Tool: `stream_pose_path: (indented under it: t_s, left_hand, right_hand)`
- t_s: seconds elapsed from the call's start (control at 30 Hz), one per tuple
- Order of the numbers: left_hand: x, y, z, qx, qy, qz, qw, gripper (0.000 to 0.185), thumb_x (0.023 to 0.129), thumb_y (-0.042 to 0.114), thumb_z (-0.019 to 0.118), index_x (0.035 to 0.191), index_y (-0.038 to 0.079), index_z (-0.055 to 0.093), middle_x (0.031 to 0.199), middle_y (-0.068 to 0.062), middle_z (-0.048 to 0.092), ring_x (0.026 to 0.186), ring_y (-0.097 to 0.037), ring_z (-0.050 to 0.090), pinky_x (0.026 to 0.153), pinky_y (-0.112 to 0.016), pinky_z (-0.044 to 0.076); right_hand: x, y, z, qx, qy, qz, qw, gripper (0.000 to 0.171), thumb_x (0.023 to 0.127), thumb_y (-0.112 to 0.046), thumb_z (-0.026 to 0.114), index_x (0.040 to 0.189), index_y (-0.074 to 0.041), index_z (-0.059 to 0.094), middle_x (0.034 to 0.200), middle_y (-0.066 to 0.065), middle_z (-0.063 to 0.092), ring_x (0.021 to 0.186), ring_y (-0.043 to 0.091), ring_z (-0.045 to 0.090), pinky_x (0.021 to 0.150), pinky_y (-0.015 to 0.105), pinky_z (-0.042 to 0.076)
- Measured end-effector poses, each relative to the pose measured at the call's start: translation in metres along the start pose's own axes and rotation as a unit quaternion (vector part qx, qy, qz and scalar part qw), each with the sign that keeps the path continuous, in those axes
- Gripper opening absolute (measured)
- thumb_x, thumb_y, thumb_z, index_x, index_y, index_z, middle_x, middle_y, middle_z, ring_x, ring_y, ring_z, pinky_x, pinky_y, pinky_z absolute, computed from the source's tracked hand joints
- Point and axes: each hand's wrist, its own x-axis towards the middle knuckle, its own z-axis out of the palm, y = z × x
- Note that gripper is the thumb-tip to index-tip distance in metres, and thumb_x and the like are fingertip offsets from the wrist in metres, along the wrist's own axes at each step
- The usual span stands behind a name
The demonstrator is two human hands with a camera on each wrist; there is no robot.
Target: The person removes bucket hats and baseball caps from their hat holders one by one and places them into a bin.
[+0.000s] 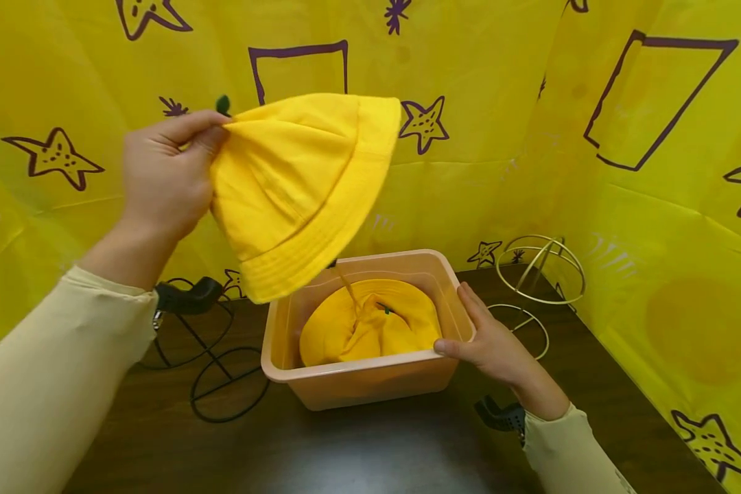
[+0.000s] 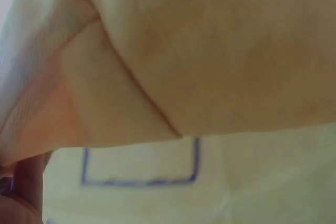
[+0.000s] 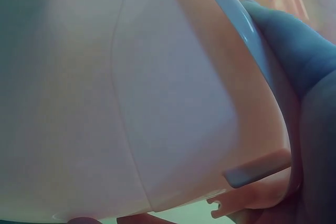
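My left hand (image 1: 167, 171) holds a yellow bucket hat (image 1: 302, 185) up in the air, pinching its crown between thumb and fingers, so the brim hangs over the bin's left end. In the left wrist view the hat (image 2: 210, 51) fills the frame, with a fingertip (image 2: 26, 182) at the lower left. A peach plastic bin (image 1: 358, 374) stands on the dark table with another yellow hat (image 1: 370, 329) crumpled inside it. My right hand (image 1: 488, 343) rests on the bin's front right corner, index finger along the right rim and thumb along the front rim. The right wrist view shows the bin wall (image 3: 131, 103) close up and a finger (image 3: 283, 40) on its rim.
A gold wire stand (image 1: 540, 267) sits right of the bin, near the cloth wall. A black wire stand (image 1: 222, 370) lies to the bin's left. Yellow cloth printed with purple stars (image 1: 654, 206) walls in the dark table (image 1: 346, 453) at the back and right.
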Motion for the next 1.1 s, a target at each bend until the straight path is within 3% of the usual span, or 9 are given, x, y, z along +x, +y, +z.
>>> stream_pose_path:
  t_s: [0.13,0.23,0.43,0.63,0.87,0.9,0.97,1.03,1.1]
  left_hand:
    - [-0.016,-0.019,0.036,0.052,-0.066,0.038,0.9957,0.019,0.095,0.017,0.067,0.105,0.007,0.08,0.11,-0.005,0.072,0.089,-0.013,0.067,0.074,-0.02,0.053]
    - [-0.028,-0.035,0.054,0.09,-0.121,0.088,0.9846,0.017,0.097,0.013,0.066,0.104,0.006,0.079,0.109,-0.004,0.073,0.095,-0.012,0.067,0.08,-0.024,0.053]
    - [-0.045,-0.063,0.067,0.172,-0.223,0.191,0.9401,0.016,0.093,0.001,0.068,0.099,0.01,0.081,0.108,-0.003,0.073,0.103,-0.02,0.068,0.088,-0.036,0.053]
    - [-0.053,-0.078,0.07,0.207,-0.325,0.217,0.8969,0.021,0.093,-0.002,0.067,0.102,0.012,0.081,0.108,-0.002,0.073,0.103,-0.021,0.067,0.089,-0.039,0.052]
    - [-0.073,-0.083,0.09,0.235,-0.375,0.24,0.8641,0.017,0.095,0.005,0.067,0.106,0.012,0.078,0.111,-0.004,0.069,0.096,-0.021,0.066,0.087,-0.038,0.052]
    - [-0.076,-0.083,0.093,0.241,-0.396,0.234,0.8547,0.016,0.096,0.009,0.067,0.108,0.012,0.077,0.114,-0.004,0.067,0.098,-0.021,0.065,0.089,-0.038,0.051]
    - [-0.081,-0.082,0.095,0.264,-0.454,0.213,0.8236,0.025,0.097,0.023,0.067,0.121,0.015,0.072,0.128,-0.006,0.059,0.106,-0.024,0.061,0.094,-0.04,0.049]
    - [-0.086,-0.081,0.097,0.29,-0.518,0.179,0.7843,0.047,0.095,0.038,0.068,0.139,0.022,0.061,0.149,-0.006,0.043,0.126,-0.031,0.05,0.102,-0.045,0.042]
    - [-0.091,-0.081,0.098,0.319,-0.574,0.145,0.7396,0.072,0.09,0.054,0.069,0.153,0.033,0.042,0.163,-0.004,0.017,0.143,-0.039,0.026,0.109,-0.055,0.031]
  right_hand:
    - [0.0,0.0,0.001,-0.003,0.003,-0.007,1.0,0.112,0.081,-0.046,0.081,0.161,-0.009,0.012,0.166,0.005,0.005,0.146,0.039,0.016,0.111,0.063,0.019]
    - [0.0,0.0,0.002,-0.015,0.006,-0.013,1.0,0.11,0.082,-0.046,0.08,0.161,-0.008,0.013,0.166,0.007,0.006,0.145,0.04,0.018,0.11,0.063,0.02]
    - [0.0,-0.001,0.004,-0.016,0.008,-0.016,1.0,0.108,0.083,-0.043,0.081,0.161,-0.012,0.014,0.166,0.009,0.007,0.143,0.044,0.022,0.108,0.066,0.022]
    - [-0.001,0.0,0.004,-0.007,0.005,-0.001,1.0,0.109,0.082,-0.041,0.082,0.161,-0.009,0.013,0.166,0.006,0.006,0.144,0.041,0.02,0.11,0.064,0.02]
    - [0.0,0.0,0.003,-0.001,0.005,-0.003,1.0,0.112,0.081,-0.045,0.081,0.161,-0.008,0.012,0.166,0.007,0.006,0.144,0.042,0.022,0.11,0.063,0.021]
    - [0.0,0.0,0.003,-0.003,0.005,-0.004,1.0,0.112,0.081,-0.046,0.081,0.161,-0.007,0.013,0.166,0.007,0.006,0.143,0.042,0.023,0.11,0.063,0.022]
    - [0.001,0.0,0.002,-0.005,0.006,-0.007,1.0,0.112,0.081,-0.046,0.081,0.16,-0.007,0.013,0.166,0.008,0.007,0.143,0.042,0.023,0.11,0.062,0.022]
    - [0.001,0.0,0.002,-0.005,0.006,-0.008,1.0,0.112,0.081,-0.046,0.081,0.16,-0.007,0.012,0.166,0.007,0.007,0.144,0.041,0.022,0.11,0.062,0.021]
    - [0.001,0.0,0.001,-0.008,0.006,-0.008,1.0,0.112,0.081,-0.046,0.081,0.16,-0.007,0.012,0.166,0.007,0.006,0.144,0.042,0.022,0.11,0.062,0.021]
